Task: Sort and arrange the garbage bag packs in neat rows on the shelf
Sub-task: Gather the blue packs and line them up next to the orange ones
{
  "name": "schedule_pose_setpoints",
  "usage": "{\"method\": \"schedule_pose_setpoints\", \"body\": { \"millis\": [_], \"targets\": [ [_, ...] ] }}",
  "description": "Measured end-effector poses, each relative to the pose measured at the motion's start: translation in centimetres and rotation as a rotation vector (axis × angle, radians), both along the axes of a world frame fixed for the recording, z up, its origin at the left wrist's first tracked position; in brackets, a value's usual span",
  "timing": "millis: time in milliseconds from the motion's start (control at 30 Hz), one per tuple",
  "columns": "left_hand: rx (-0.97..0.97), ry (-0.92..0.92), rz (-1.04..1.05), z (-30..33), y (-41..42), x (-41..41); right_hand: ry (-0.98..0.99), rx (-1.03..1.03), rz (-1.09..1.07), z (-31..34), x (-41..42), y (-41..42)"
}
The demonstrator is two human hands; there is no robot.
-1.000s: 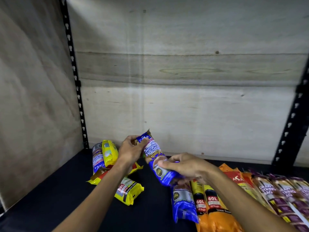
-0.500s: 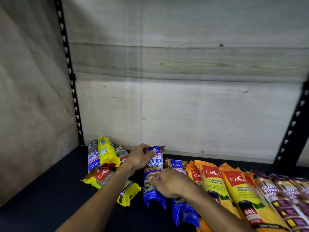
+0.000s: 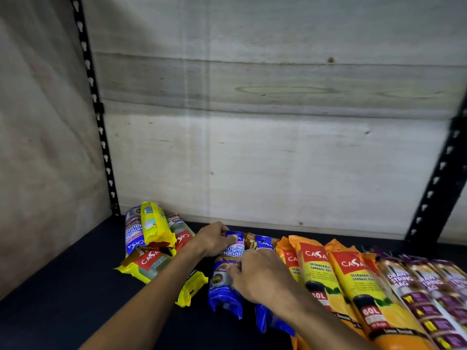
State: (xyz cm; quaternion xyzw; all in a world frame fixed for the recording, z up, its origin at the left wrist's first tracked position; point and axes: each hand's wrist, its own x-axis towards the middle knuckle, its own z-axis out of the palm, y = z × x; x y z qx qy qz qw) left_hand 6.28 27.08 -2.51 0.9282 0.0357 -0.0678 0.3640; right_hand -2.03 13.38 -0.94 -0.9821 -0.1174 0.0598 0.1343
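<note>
1. Gripping the far end of a blue pack (image 3: pixel 228 270), the left hand (image 3: pixel 214 239) had its fingers curled over the pack's top edge; the pack lay flat on the dark shelf (image 3: pixel 63 299), lengthwise toward the back wall (image 3: pixel 278 160).
2. Lower on the same pack, the right hand (image 3: pixel 260 276) pinched it at mid-length with bent fingertips; its palm covered part of a second blue pack (image 3: pixel 265 245) lying just beside the first, on its right.
3. Right of the blue pair ran a row of orange packs (image 3: pixel 318 269), side by side and touching; beyond them lay purple drawstring packs (image 3: pixel 417 294), blurred at the frame edge.
4. Left of the hands sat a loose heap of yellow and blue packs (image 3: pixel 154 231), overlapping at odd angles near the black upright post (image 3: pixel 101 137).
</note>
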Motion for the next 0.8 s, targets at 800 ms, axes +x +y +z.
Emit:
{"method": "schedule_pose_setpoints", "body": {
  "millis": [800],
  "targets": [
    [0.281, 0.004, -0.171, 1.7, -0.4, -5.0, 0.180, -0.075, -0.121, 1.8, -1.7, -2.2]
  ]
}}
